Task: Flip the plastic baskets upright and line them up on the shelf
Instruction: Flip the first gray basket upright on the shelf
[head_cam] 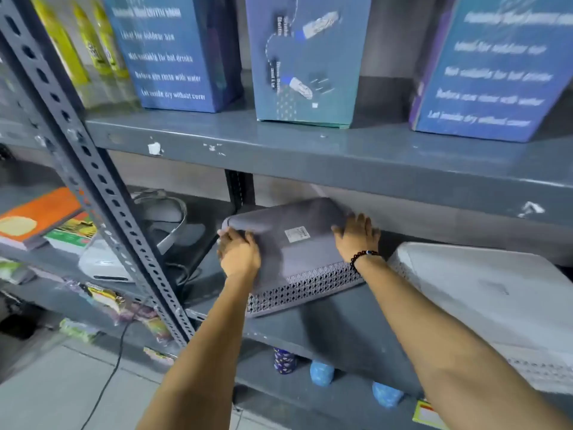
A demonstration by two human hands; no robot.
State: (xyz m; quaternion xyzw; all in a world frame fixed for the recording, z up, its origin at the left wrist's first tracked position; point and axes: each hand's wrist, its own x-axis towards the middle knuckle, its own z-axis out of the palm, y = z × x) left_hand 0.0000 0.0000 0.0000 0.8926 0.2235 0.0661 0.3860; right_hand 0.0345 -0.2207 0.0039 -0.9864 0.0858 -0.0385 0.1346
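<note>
A grey plastic basket lies upside down on the middle shelf, its flat base with a white label facing up and its latticed wall toward me. My left hand grips its left edge. My right hand presses on its right top edge, a beaded bracelet on the wrist. A white basket lies upside down to the right on the same shelf, untouched.
The shelf above carries blue boxes and hangs low over the baskets. A perforated steel upright stands at left, with a white device and cables behind it. Small blue objects sit on the shelf below.
</note>
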